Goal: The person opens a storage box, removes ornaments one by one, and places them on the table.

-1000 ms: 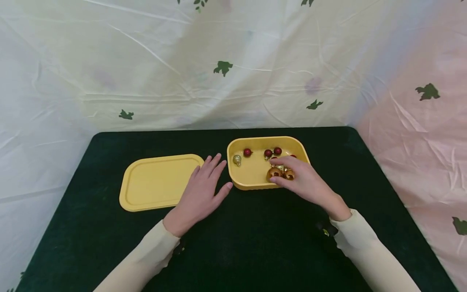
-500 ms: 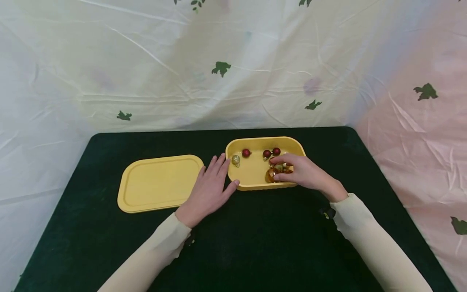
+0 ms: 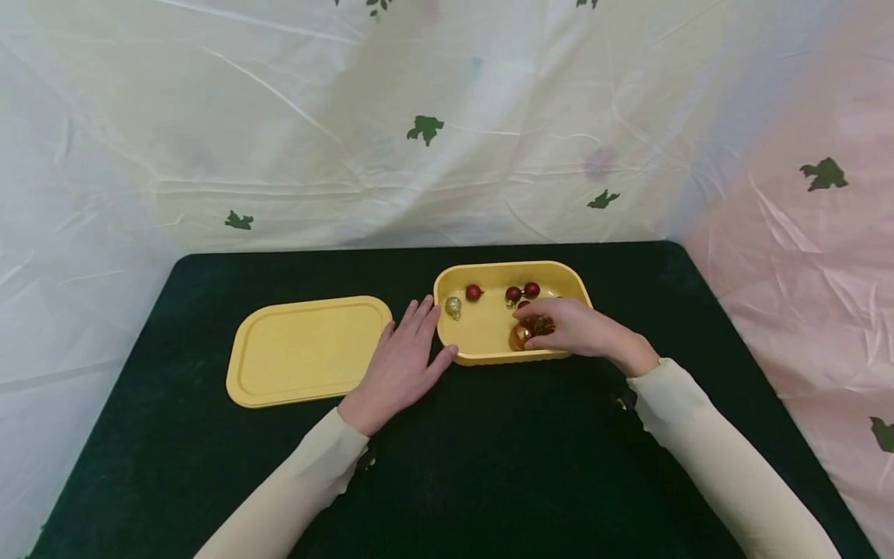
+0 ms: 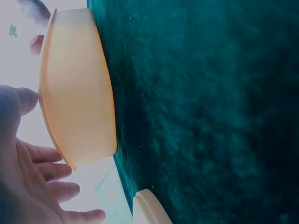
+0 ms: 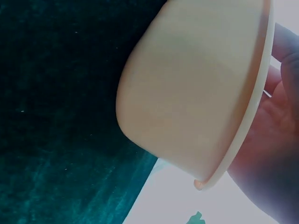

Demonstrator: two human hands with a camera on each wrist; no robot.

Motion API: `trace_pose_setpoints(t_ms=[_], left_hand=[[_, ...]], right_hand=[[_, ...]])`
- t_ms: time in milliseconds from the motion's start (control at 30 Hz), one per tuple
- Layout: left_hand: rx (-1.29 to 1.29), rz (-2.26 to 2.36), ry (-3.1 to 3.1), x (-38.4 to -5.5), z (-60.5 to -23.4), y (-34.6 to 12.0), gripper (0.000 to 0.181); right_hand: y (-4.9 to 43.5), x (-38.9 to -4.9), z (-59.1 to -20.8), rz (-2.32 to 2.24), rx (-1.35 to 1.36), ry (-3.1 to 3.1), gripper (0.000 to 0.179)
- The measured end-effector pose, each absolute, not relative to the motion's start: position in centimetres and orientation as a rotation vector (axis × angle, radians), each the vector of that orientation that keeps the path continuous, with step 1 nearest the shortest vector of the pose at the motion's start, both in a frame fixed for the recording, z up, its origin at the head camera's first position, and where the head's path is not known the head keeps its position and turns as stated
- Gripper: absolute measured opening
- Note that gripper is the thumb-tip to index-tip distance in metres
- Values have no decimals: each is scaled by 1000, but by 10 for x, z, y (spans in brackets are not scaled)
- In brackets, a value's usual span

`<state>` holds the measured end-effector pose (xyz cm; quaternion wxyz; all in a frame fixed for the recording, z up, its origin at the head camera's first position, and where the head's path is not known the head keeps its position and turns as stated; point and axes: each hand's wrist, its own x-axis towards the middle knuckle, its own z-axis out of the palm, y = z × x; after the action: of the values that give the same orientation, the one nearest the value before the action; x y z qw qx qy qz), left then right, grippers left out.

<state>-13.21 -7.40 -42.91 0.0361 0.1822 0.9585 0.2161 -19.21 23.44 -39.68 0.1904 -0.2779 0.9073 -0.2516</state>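
A yellow box (image 3: 482, 359) stands on the dark table with small Christmas baubles in it. Dark red baubles (image 3: 513, 294) lie toward its far side, and a pale gold bauble (image 3: 453, 307) sits at its left end. My left hand (image 3: 403, 363) has its fingers extended, touching the left end of the box; its thumb meets the rim in the left wrist view. My right hand (image 3: 576, 330) reaches into the right half, thumb and fingers around a gold bauble (image 3: 543, 326). A larger shiny gold bauble (image 3: 520, 336) lies beside the thumb. The box wall hides those fingertips in the right wrist view.
A yellow lid (image 3: 307, 351) lies flat on the dark green table (image 3: 475, 458), left of the box and close to my left forearm. Pale cloth (image 3: 293, 140) with green leaf and bird shapes hangs behind the table and along both sides.
My left hand moved right and came against the box's left end. My right hand dipped lower into the box, and its thumb and fingers closed around the gold bauble there.
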Motion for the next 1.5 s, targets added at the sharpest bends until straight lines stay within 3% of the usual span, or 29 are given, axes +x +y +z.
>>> trace_pose_setpoints(t_ms=[200, 533, 1500], left_hand=[[563, 686, 2929, -133, -428, -75, 77], [563, 663, 2915, -134, -429, -77, 78], [562, 667, 2925, -135, -431, -75, 78]], right_hand=[[232, -196, -398, -596, -846, 2569, 44], [237, -187, -390, -822, -704, 2571, 49], [220, -112, -363, -1097, -970, 2617, 53]])
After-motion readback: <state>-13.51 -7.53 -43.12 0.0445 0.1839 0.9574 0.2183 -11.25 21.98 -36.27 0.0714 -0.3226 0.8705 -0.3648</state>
